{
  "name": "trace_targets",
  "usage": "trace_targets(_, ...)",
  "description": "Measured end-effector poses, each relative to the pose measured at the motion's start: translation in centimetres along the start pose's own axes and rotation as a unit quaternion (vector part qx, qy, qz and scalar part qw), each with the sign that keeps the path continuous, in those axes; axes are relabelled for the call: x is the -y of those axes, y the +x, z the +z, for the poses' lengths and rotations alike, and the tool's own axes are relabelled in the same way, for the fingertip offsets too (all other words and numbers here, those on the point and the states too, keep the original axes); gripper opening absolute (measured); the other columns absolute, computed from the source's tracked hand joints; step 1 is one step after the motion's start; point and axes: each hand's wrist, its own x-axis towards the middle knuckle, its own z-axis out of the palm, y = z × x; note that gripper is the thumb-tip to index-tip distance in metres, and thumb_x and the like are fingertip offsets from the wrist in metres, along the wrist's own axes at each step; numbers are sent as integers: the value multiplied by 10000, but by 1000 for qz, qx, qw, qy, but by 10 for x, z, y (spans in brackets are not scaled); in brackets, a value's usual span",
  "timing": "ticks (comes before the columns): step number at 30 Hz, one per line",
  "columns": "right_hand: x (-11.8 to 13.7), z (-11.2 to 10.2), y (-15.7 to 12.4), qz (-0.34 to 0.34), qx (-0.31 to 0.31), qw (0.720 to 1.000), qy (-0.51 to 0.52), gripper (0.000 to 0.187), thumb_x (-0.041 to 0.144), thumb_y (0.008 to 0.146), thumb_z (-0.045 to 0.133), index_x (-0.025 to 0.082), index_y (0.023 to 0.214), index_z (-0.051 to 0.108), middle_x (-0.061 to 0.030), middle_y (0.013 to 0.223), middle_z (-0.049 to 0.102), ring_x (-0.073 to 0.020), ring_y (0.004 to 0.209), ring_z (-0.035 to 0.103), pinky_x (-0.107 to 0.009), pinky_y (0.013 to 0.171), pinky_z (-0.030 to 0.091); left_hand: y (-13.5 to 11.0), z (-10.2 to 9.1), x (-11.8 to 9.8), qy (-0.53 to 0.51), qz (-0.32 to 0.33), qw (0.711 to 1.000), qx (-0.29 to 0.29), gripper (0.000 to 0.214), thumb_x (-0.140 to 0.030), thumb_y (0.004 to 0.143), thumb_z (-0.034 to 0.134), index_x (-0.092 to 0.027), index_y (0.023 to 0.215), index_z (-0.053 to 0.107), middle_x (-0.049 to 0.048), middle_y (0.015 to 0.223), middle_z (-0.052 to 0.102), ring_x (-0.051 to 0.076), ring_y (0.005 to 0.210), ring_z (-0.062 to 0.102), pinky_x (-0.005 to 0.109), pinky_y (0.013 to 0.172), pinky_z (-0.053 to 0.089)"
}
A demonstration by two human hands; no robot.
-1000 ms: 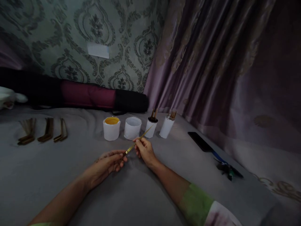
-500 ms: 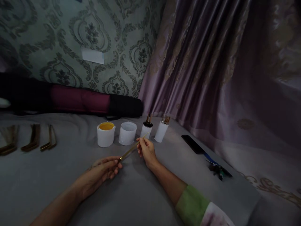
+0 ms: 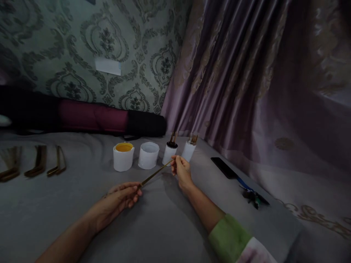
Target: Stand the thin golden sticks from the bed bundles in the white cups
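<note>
A thin golden-brown stick (image 3: 156,172) stretches between my two hands above a grey sheet (image 3: 82,204). My left hand (image 3: 123,195) pinches its near end with curled fingers. My right hand (image 3: 181,171) pinches its far end, close to the white cups. Behind the stick stand a white cup of yellow paste (image 3: 123,156), a plain white cup (image 3: 148,155), a dark-rimmed white cup holding sticks (image 3: 170,151) and a small jar of sticks (image 3: 189,149).
Three bundles of brown sticks (image 3: 38,166) lie at the left on the sheet. A black phone (image 3: 224,167) and a dark keyring with a blue strap (image 3: 251,193) lie at the right. A maroon and black bolster (image 3: 90,117) lines the wall; a purple curtain (image 3: 246,80) hangs right.
My right hand has slid right along the stick to its far tip, toward the dark-rimmed cup. The left hand has stayed put. The view shifted slightly between the first two frames.
</note>
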Motion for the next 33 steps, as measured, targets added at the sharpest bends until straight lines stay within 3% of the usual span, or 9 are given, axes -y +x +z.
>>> trace_targets(21,11,-10,-3,61,0,998,-13,297,435,665,562,149,740,544,32,589,540,-34,376,409,-150,306,257,-1,2,0,-4,1,1000,-27,196,-192,683,632,-148,873,606,41,743,627,87,590,535,175,494,418)
trace_targets(25,13,-9,-4,56,-5,998,-19,291,431,666,557,149,736,541,32,585,537,-35,379,411,-150,307,260,-3,2,-1,-10,3,1000,-14,197,-211,682,642,-155,867,607,32,747,631,79,596,535,163,502,421)
trace_targets(33,23,-15,2,28,-9,999,-22,293,431,664,564,146,727,536,32,575,538,-38,389,415,-146,305,266,-9,6,-8,-18,-13,999,-42,207,-196,696,639,-142,895,618,35,765,625,67,618,546,151,569,458)
